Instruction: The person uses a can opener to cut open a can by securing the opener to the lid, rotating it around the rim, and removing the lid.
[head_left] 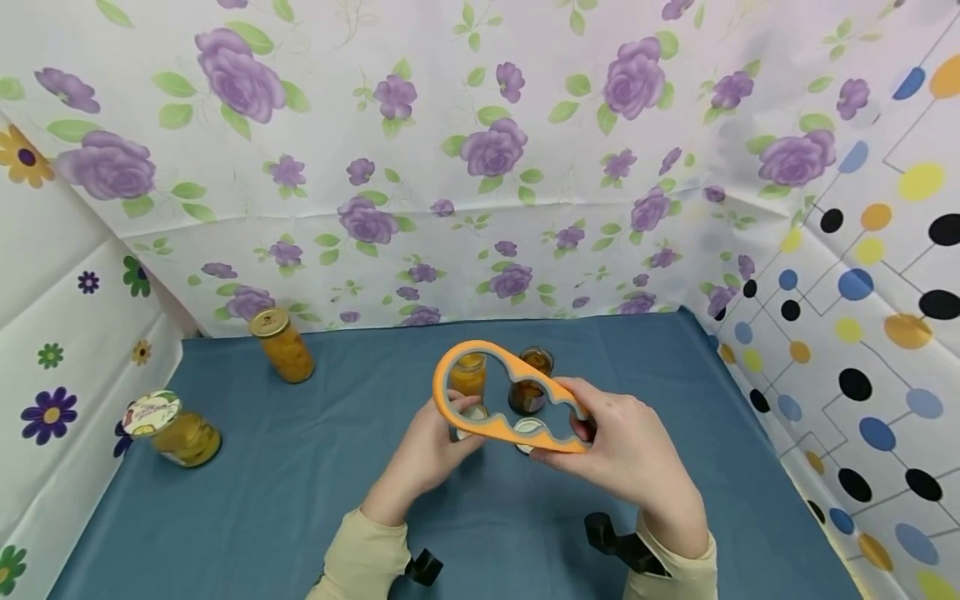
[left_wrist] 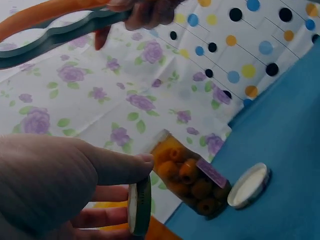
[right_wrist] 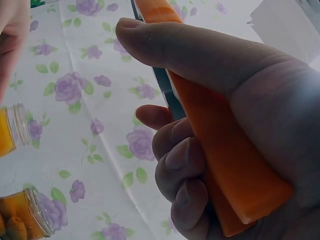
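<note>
My left hand (head_left: 423, 454) pinches a round metal jar lid (left_wrist: 140, 207) on edge between thumb and fingers. My right hand (head_left: 626, 442) grips the handles of an orange jar opener (head_left: 516, 362) with a grey toothed inner edge, held up above the table. Behind the opener stands a jar of yellow food (head_left: 468, 379), partly hidden; its mouth looks uncovered in the right wrist view. Beside it is a jar of brown, round, holed fruit (left_wrist: 187, 175), also without a lid. A second lid (left_wrist: 249, 186) lies on the cloth near that jar, pale inside facing up.
Two lidded jars stand at the left: one with a gold lid (head_left: 283, 346) near the back, one with a patterned lid (head_left: 183, 437) nearer the left edge. A blue cloth (head_left: 300, 500) covers the table. Patterned curtains (head_left: 360, 275) enclose its back and sides.
</note>
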